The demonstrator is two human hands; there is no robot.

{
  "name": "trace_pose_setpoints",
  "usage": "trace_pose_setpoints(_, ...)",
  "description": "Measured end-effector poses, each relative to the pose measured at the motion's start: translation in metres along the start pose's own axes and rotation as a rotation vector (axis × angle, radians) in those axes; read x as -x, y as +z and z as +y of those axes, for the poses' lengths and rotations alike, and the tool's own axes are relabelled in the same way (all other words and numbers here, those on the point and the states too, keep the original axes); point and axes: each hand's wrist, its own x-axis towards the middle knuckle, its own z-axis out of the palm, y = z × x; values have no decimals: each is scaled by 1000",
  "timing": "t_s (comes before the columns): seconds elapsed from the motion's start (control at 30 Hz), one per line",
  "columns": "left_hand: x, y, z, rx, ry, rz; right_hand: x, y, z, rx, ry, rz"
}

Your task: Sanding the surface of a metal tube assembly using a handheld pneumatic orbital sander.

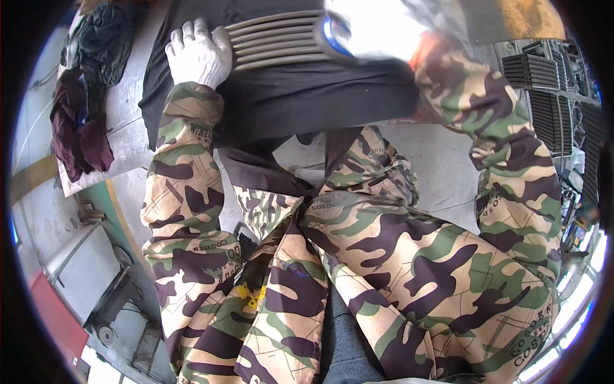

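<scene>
As I look down through the head camera, a row of slim, parallel grey metal bars (278,41) lies across a black fabric cloth (307,99). My white-gloved left hand (201,56) sits at their left end — fingers spread flat. My white-gloved right hand (390,32), beside a curved blue edge (334,40) at their right end, is blurred — I cannot tell its grip.

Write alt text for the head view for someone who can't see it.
Gloved left hand lies with fingers spread at the left end of parallel metal rods on black cloth; the right hand, blurred and glaring white, is over their right part, near a blue-edged object too blurred to identify. Dark slatted parts stand far right.
</scene>
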Motion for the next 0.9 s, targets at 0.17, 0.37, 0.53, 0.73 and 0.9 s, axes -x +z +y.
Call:
trace_pose_setpoints(0.17,13,-1,0,64,-65,60,-19,15,10,27,5,43)
trace_pose_setpoints(0.37,16,-15,14,128,-130,31,-17,8,-2,67,15,17)
trace_pose_setpoints(0.53,32,-19,-1,308,-169,-98,-25,33,-8,95,-41,-43)
trace_pose_setpoints(0.73,16,-24,-3,312,-172,-181,-40,38,0,107,-21,14)
trace_pose_setpoints(0.9,22,-14,-4,165,-125,-54,-43,42,-23,71,-105,48)
